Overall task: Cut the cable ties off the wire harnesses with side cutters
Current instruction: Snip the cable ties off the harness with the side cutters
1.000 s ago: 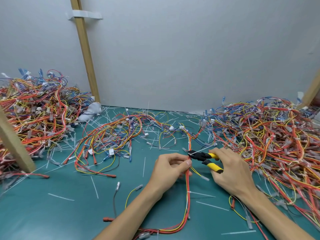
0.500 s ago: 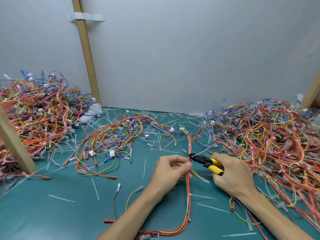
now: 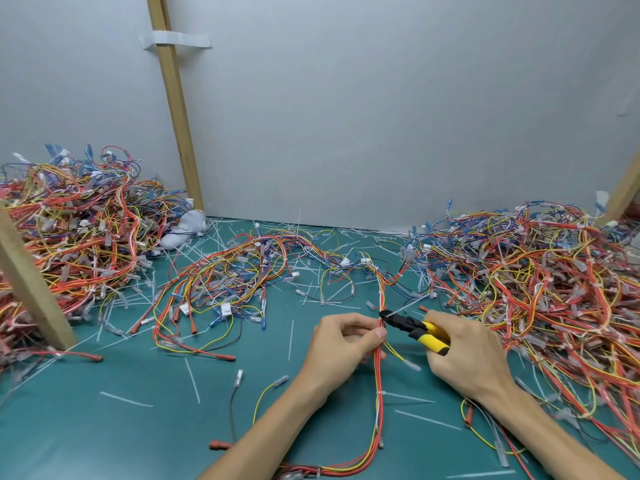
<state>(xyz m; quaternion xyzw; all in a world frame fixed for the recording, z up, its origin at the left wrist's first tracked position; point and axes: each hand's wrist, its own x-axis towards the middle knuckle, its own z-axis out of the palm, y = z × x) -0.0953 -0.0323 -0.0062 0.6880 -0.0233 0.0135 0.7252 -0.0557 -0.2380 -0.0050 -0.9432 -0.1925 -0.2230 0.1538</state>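
Far to the left of the cutters (image 3: pixel 415 329), a heap of tangled wire harnesses (image 3: pixel 69 244) lay on the green mat (image 3: pixel 104 427), with a leaning wooden post (image 3: pixel 175 109) behind it. Closer to the cutters on that side, a loose harness (image 3: pixel 225 282) sprawled among cut white tie strips (image 3: pixel 290 336). Just left of the cutters, the left hand (image 3: pixel 341 348) pinched a red and yellow wire bundle (image 3: pixel 380 375) between thumb and curled fingers. The cutters' black nose touched that bundle just above the thumb, at a white cable tie (image 3: pixel 403 307). The right hand (image 3: pixel 464 355) gripped the yellow handles, fingers wrapped round them. Right of the cutters lay a second heap (image 3: pixel 536 282).
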